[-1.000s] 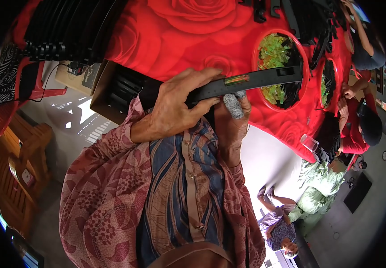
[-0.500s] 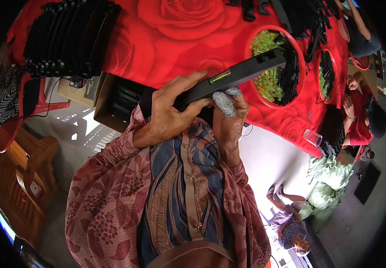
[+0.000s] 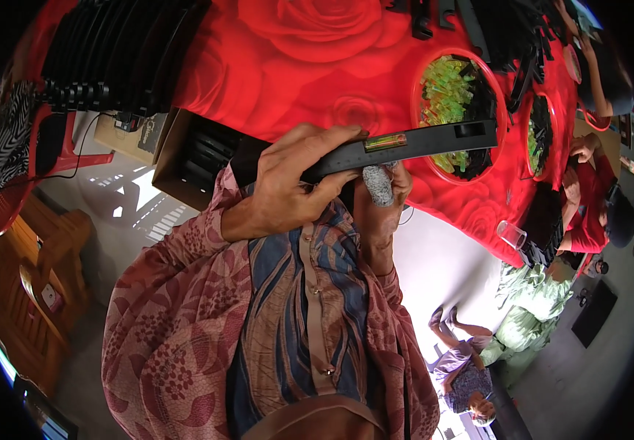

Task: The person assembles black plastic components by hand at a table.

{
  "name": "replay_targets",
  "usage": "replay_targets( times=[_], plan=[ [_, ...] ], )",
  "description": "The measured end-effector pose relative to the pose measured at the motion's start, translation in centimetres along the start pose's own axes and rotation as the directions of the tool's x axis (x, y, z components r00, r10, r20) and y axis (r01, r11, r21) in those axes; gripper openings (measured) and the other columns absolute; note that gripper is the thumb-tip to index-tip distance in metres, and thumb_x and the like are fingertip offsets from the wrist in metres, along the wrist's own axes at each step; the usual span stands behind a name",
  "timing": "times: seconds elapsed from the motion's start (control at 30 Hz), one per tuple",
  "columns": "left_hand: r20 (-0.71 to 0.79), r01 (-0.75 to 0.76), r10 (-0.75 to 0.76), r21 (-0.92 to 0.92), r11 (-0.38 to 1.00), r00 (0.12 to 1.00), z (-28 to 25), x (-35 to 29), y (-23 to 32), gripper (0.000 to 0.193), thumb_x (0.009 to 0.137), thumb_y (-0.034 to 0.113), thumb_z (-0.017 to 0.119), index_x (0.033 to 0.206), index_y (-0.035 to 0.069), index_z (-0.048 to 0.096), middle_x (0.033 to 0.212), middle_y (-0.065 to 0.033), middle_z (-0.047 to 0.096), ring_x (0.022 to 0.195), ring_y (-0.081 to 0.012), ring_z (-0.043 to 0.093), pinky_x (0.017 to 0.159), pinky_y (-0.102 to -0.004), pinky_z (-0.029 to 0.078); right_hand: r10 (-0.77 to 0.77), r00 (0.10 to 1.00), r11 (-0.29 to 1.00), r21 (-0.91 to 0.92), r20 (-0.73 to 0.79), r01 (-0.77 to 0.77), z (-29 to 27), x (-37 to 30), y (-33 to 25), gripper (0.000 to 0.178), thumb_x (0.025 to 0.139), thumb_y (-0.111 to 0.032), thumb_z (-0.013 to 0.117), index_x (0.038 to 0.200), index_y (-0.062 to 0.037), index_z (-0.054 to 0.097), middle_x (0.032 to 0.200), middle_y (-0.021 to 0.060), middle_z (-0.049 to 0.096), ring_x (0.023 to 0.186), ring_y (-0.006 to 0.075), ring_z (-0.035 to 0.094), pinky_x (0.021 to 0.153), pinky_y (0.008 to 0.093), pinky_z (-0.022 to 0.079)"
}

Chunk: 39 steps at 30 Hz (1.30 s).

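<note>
Black and straight-edged, the bar (image 3: 438, 141) is held before the person's body, at the near edge of the red tablecloth (image 3: 288, 99). From the head view, its long axis runs mostly sideways, the right end tipped slightly away from the person and overlapping the nearer bowl (image 3: 415, 103) in view.

One bar is in hand, with one yellow-green vial (image 3: 385, 142) in its upper edge and one rectangular slot (image 3: 469, 130) near the right end. Its surface looks matt, with small marks along the side.

The left hand (image 3: 288, 176) is closed around the bar's left end, thumb below, fingers above. The right hand (image 3: 390, 189) is curled beneath the bar, a fingertip wrapped in speckled grey; how firmly it grips, I cannot tell.

Two red bowls contain green and black pieces: the nearer one and a farther bowl (image 3: 553, 136). One clear cup (image 3: 511, 234) lies near the cloth's edge. Stacked black bars (image 3: 119, 59) at upper left are too tightly packed to count.
</note>
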State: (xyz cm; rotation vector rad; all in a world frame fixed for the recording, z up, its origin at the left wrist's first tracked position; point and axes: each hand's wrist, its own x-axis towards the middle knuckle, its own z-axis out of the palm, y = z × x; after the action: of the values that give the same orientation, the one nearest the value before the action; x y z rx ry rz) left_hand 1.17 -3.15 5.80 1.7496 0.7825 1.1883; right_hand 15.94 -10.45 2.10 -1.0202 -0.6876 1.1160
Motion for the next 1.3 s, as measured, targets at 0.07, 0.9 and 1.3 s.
replay_targets(
  times=[0.07,0.9,1.3],
  plan=[
    [0.002,0.036,-0.036,-0.008,0.999,0.999,-0.1,-0.1,-0.1,0.051,0.075,0.000,0.076,0.124,-0.002,0.062,0.093,-0.0134,0.069,0.077,-0.0203,0.067,0.067,-0.0308,0.053,-0.077,0.997,0.912,-0.404,0.007,0.073,0.4,0.0,-0.8,0.026,0.092,-0.009,0.062,0.115,0.0031,0.064,0.104,0.0080,0.069,0.094,0.0140,0.063,0.086,0.0286,0.050],
    [0.080,0.251,-0.244,-0.088,0.964,0.966,-0.5,-0.4,-0.4,0.051,0.082,0.003,0.074,0.129,-0.004,0.055,0.114,-0.0186,0.069,0.102,-0.0205,0.068,0.086,-0.0305,0.054,0.062,0.989,0.998,0.021,-0.136,-0.060,2.1,0.7,-1.9,0.019,0.085,0.005,0.069,0.102,0.0007,0.065,0.079,0.0029,0.065,0.067,0.0097,0.059,0.060,0.0230,0.046],
    [0.211,0.370,-0.343,-0.107,0.923,0.916,-0.3,0.0,-0.8,0.040,0.089,0.013,0.072,0.121,-0.005,0.054,0.086,-0.0132,0.068,0.073,-0.0150,0.068,0.063,-0.0298,0.054,0.019,0.984,0.997,0.077,-0.177,-0.005,1.8,0.1,-1.0,0.018,0.087,0.005,0.064,0.104,0.0034,0.069,0.083,0.0051,0.065,0.067,0.0122,0.056,0.059,0.0272,0.044]
  ],
)
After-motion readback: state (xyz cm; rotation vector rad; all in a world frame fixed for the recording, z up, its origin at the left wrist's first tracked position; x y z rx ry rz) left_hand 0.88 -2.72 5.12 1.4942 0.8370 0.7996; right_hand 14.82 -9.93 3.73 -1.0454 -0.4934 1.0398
